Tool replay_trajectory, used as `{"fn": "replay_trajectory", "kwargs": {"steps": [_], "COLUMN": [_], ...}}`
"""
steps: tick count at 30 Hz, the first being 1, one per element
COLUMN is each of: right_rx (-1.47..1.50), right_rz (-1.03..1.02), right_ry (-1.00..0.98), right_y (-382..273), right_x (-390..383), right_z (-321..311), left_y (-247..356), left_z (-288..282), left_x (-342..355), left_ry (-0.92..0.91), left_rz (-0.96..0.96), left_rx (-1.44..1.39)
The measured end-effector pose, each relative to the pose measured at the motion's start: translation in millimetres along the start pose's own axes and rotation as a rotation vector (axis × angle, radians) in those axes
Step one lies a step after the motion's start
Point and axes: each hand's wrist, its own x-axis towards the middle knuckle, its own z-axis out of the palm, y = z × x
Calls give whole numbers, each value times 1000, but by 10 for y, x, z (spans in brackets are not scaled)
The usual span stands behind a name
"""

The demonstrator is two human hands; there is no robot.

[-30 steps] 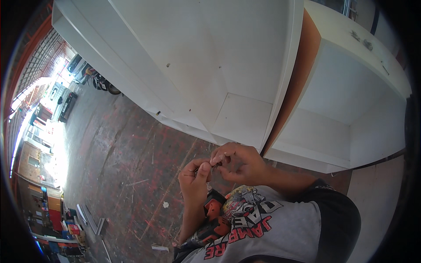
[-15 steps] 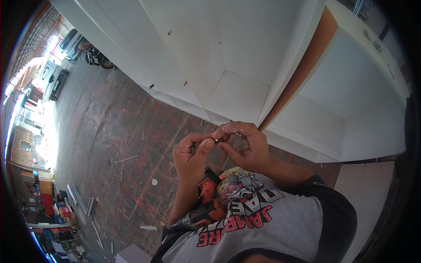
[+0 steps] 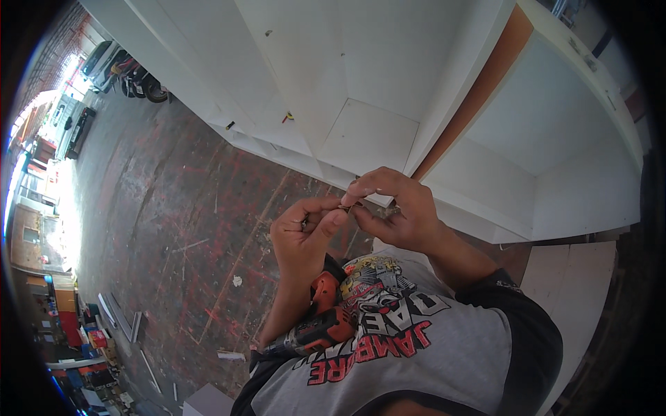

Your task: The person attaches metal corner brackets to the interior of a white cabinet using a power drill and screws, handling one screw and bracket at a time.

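Note:
My left hand (image 3: 305,232) and my right hand (image 3: 401,211) meet at the fingertips in front of the white cabinet. Between them they pinch a small brass-coloured metal piece (image 3: 347,208), mostly covered by the fingers, so its exact kind cannot be made out. The left thumb and forefinger close on it from one side; the right forefinger and thumb come from the other. An orange and black cordless drill (image 3: 325,331) lies against my shirt, beside my left forearm.
The white cabinet (image 3: 305,41) fills the upper middle, with an open-fronted white section (image 3: 548,139) at its right. Scraps and strips (image 3: 232,356) lie on the stained floor (image 3: 180,201). A motorcycle (image 3: 146,87) and vehicles stand far left; cluttered goods sit lower left.
Both hands have risen slightly, still joined at the fingertips around the small piece. My right hand's fingers are arched higher. The view has shifted a little.

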Motion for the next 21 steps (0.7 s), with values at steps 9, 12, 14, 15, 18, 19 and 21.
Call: {"fn": "replay_trajectory", "kwargs": {"steps": [9,12,14,15,18,19,21], "right_rx": [-281,-296,-233,-64,388,399,422], "right_rz": [-136,-65,113,147,229,242,298], "right_ry": [-90,-74,-74,-350,-857,-847,-973], "right_y": [-93,-111,-195,-133,31,28,40], "right_x": [26,-75,-281,-439,-916,-980,-956], "right_z": [153,292,413,432,643,678,732], "left_y": [-162,-285,-347,-401,-601,-680,-832], "left_z": [-252,-255,-304,-317,-355,-336,-278], "left_x": [-42,-2,58,100,245,270,367], "left_ry": [-38,-37,35,105,240,243,341], "left_rz": [-154,-254,-223,-192,-196,-214,-271], "left_rx": [-180,-679,-784,-889,-997,-988,-967]}}
